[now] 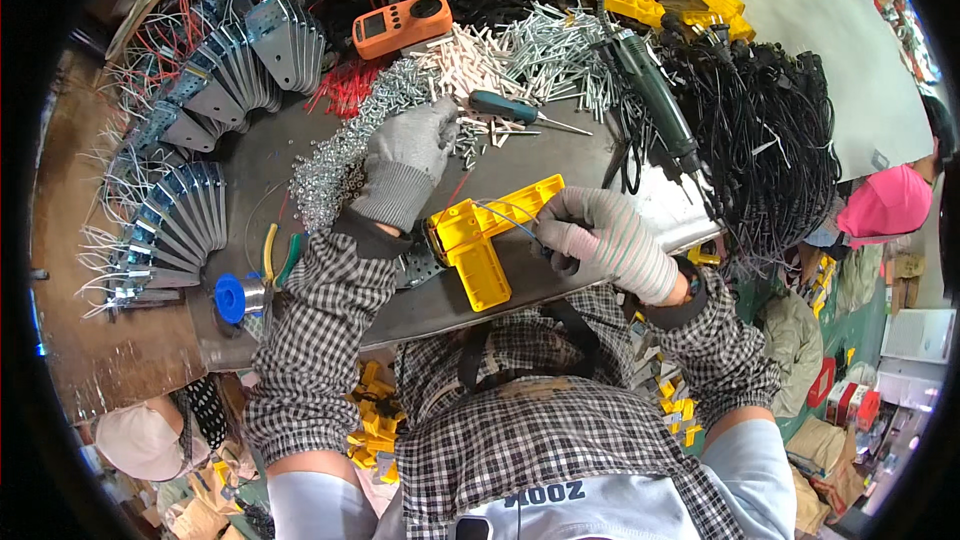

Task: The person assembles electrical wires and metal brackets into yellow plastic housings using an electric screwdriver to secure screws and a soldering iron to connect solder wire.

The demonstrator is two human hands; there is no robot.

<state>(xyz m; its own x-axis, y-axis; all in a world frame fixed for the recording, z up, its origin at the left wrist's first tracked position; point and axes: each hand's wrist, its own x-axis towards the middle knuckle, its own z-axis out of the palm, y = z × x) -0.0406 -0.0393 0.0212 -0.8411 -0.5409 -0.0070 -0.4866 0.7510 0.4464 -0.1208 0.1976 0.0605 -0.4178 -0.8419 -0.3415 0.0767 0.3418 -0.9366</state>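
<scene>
Likely we're fetching parts: our left hand point(410, 152), contents hidden, reaches white sleeves point(462, 62); our right hand point(603, 240) pinches the yellow housing point(476, 252)'s wire point(508, 219) near the worktop point(548, 153)'s front edge; fitting wants alignment.

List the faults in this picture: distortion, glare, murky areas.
Head view: black vignetting swallows the corners, and the front edge of the grey worktop looks bowed; head view: the shiny pale sheet beside the right hand looks washed out; head view: the black cable heap is murky, single cables hard to trace.
</scene>
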